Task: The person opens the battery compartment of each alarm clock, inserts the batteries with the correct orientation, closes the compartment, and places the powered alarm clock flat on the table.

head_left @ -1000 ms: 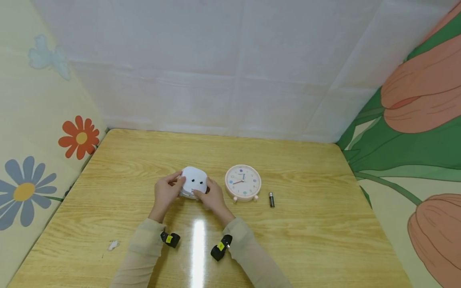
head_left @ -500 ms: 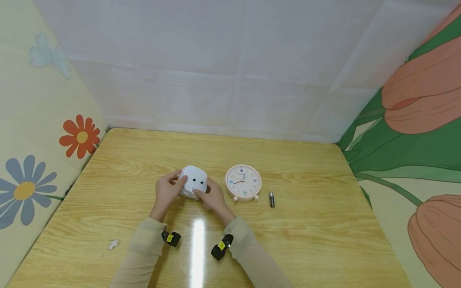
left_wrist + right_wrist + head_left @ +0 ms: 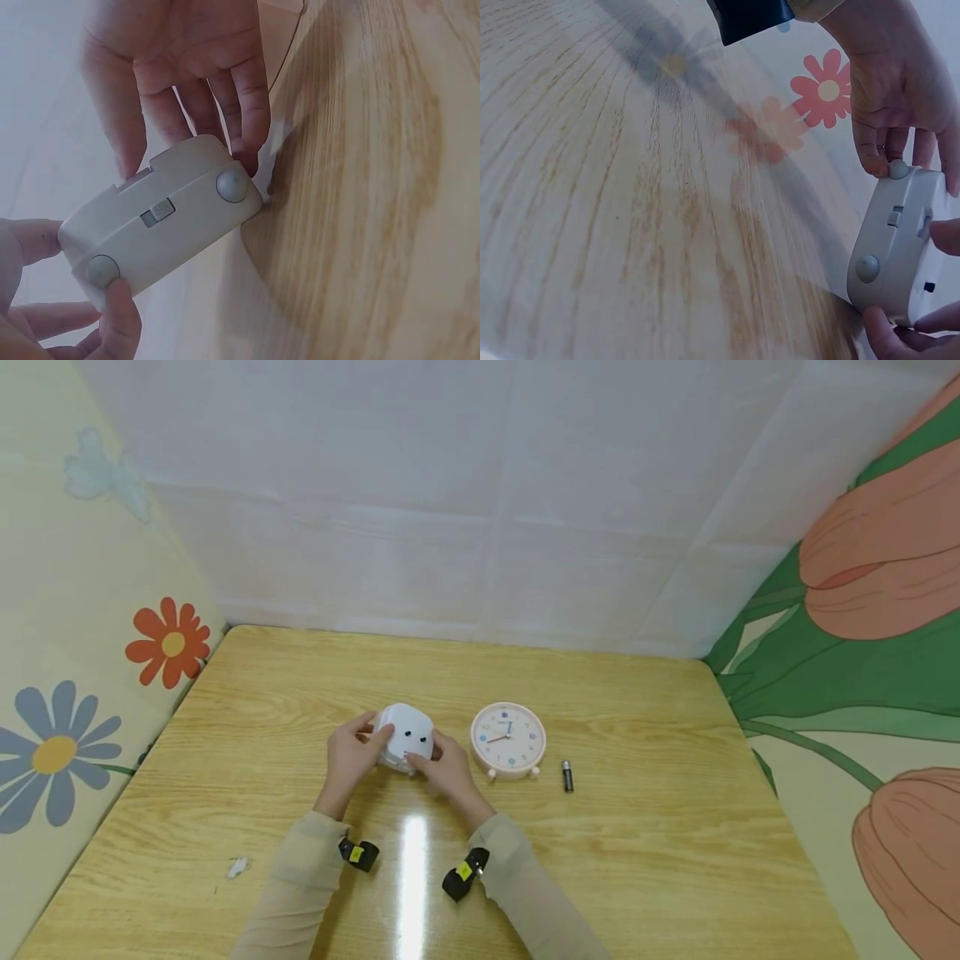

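A small white rounded-square alarm clock [image 3: 402, 720] is held between both hands, its back with two black knobs facing up. My left hand [image 3: 351, 762] grips its left side, thumb on the upper face. From the right, my right hand [image 3: 450, 774] grips the other side, with its thumb at a notch in the edge of the back. In the left wrist view, the clock's underside [image 3: 196, 225] shows two round feet and a small slide switch [image 3: 159, 212] between them. The clock's dial is hidden.
A pink round alarm clock [image 3: 508, 740] lies face up on the wooden table [image 3: 645, 843], just right of the hands. Beyond it lies a small black battery [image 3: 567, 776]. A whitish patch [image 3: 237, 867] marks the table at the front left.
The white clock is tipped slightly more, and both hands have shifted a little to the right with it. The right thumb stays at the notch.
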`<action>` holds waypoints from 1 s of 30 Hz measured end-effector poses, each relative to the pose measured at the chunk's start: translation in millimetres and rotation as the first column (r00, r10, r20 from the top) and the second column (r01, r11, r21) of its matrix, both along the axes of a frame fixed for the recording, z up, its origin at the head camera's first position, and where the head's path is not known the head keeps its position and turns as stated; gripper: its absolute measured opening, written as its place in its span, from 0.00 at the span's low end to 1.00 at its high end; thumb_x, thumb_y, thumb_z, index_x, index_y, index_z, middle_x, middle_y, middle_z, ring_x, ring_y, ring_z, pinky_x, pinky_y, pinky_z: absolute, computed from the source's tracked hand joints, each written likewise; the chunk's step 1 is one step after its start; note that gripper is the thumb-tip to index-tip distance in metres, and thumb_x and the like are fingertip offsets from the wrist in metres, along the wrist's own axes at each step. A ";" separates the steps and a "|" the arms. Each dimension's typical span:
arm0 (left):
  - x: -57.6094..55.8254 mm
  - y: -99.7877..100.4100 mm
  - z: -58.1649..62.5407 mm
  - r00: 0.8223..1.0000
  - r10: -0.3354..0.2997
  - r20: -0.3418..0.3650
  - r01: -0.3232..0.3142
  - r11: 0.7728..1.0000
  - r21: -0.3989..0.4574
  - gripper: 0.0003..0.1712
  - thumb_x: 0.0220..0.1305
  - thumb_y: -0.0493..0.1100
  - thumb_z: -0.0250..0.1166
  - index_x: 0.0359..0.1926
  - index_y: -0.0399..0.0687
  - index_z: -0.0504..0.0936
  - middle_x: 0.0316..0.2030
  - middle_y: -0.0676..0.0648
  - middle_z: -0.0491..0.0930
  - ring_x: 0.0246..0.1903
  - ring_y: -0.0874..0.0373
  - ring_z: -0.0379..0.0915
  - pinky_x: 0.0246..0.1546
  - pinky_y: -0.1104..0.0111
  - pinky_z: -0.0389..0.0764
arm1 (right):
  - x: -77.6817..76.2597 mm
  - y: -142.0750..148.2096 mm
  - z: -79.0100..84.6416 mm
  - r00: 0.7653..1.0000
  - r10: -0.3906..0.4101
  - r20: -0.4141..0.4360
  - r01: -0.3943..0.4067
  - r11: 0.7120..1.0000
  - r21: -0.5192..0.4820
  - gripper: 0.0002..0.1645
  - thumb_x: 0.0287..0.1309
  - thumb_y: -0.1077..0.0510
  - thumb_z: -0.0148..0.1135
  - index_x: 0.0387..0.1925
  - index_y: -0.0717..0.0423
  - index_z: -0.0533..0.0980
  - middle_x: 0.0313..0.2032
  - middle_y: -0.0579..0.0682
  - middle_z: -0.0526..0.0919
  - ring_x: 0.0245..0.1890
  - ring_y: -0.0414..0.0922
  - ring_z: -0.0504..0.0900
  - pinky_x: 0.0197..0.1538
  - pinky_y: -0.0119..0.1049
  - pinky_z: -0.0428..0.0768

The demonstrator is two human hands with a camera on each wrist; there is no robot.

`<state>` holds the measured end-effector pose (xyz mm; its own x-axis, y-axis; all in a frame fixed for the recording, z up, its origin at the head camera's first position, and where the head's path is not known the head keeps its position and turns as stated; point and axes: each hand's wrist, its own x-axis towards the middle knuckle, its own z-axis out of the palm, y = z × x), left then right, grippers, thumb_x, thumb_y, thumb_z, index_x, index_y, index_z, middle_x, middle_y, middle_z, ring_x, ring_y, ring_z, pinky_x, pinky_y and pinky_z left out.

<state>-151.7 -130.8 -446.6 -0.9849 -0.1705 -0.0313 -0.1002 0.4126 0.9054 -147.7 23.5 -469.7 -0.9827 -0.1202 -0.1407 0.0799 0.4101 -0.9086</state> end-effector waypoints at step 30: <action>-2.2 1.1 -5.3 0.999 -0.005 0.034 -0.004 0.966 0.259 0.21 0.65 0.39 0.53 0.52 0.26 0.72 0.40 0.30 0.75 0.19 0.65 0.71 0.16 0.73 0.77 | 0.4 -10.0 5.1 0.994 -0.058 -0.093 0.072 0.985 0.155 0.40 0.53 0.40 0.58 0.60 0.63 0.66 0.55 0.61 0.70 0.54 0.54 0.69 0.55 0.48 0.69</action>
